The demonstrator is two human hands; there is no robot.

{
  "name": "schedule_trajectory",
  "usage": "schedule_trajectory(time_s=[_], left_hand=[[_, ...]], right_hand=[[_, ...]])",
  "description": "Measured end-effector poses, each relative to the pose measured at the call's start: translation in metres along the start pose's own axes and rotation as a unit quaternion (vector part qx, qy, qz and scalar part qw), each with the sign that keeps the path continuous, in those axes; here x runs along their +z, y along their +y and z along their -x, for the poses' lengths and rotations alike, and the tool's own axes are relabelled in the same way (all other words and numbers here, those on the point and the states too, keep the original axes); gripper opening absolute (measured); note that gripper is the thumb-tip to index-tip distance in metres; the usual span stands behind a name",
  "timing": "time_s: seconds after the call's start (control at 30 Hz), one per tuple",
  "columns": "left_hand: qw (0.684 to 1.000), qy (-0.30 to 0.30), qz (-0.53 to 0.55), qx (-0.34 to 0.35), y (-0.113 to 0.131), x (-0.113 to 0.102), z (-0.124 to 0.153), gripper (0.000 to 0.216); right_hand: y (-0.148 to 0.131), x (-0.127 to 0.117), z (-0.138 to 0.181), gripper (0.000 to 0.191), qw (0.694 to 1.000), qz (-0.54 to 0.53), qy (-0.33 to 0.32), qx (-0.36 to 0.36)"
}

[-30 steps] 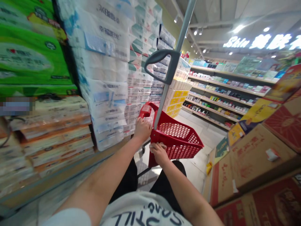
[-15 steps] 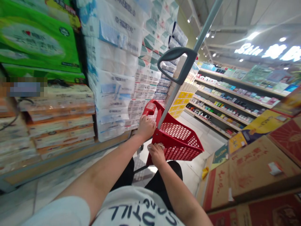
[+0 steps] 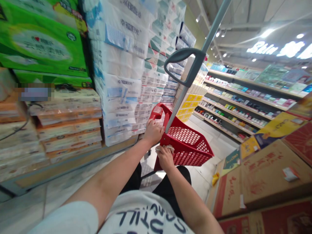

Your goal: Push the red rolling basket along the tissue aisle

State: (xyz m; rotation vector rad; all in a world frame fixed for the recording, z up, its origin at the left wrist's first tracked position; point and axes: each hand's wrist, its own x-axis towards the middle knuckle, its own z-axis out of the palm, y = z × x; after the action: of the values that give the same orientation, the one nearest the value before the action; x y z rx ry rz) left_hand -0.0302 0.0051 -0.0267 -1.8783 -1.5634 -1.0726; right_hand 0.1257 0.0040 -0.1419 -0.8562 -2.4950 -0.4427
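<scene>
A red plastic rolling shopping basket [image 3: 188,150] with perforated sides stands tilted in front of my legs. Its long grey pull handle [image 3: 192,70] rises toward the upper right and ends out of frame. My left hand [image 3: 154,131] is closed on the basket's red end rim, just below a red carry grip [image 3: 157,112]. Lower down, my right hand [image 3: 166,158] presses a crumpled whitish cloth or tissue [image 3: 161,149] against the basket's outer end wall. The fingers of that hand are bent over the cloth and partly hide it. I cannot see anything inside the basket.
Packs of toilet paper [image 3: 124,87] are stacked high on the left, beside green tissue packs [image 3: 46,42] and orange-white packs [image 3: 70,130]. Cardboard boxes [image 3: 270,172] crowd the right side. Stocked shelves [image 3: 246,97] stand beyond the pale tiled floor [image 3: 195,182].
The whole view has shifted slightly, so the shelves, stacks and basket sit a little further right. Both hands stay at the basket, with the cloth still under the right one.
</scene>
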Motion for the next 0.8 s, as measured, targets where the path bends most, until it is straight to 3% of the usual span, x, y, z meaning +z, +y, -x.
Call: schedule_trajectory(time_s=[0.3, 0.43, 0.6, 0.8], left_hand=[[0.999, 0.001, 0.024, 0.025, -0.002, -0.006, 0.008, 0.034], [0.999, 0.014, 0.03, 0.026, -0.001, -0.007, 0.012, 0.034], [0.998, 0.023, 0.042, 0.032, -0.001, -0.01, 0.013, 0.033], [0.998, 0.028, 0.037, 0.039, 0.002, -0.015, 0.012, 0.034]], right_hand=[[0.007, -0.057, -0.051, 0.018, 0.97, -0.055, 0.234, 0.03], [0.013, -0.086, -0.067, 0.018, 0.963, -0.059, 0.262, 0.007], [0.027, -0.119, -0.086, 0.022, 0.938, -0.035, 0.342, 0.039], [0.033, -0.133, -0.092, 0.023, 0.953, 0.005, 0.304, 0.004]])
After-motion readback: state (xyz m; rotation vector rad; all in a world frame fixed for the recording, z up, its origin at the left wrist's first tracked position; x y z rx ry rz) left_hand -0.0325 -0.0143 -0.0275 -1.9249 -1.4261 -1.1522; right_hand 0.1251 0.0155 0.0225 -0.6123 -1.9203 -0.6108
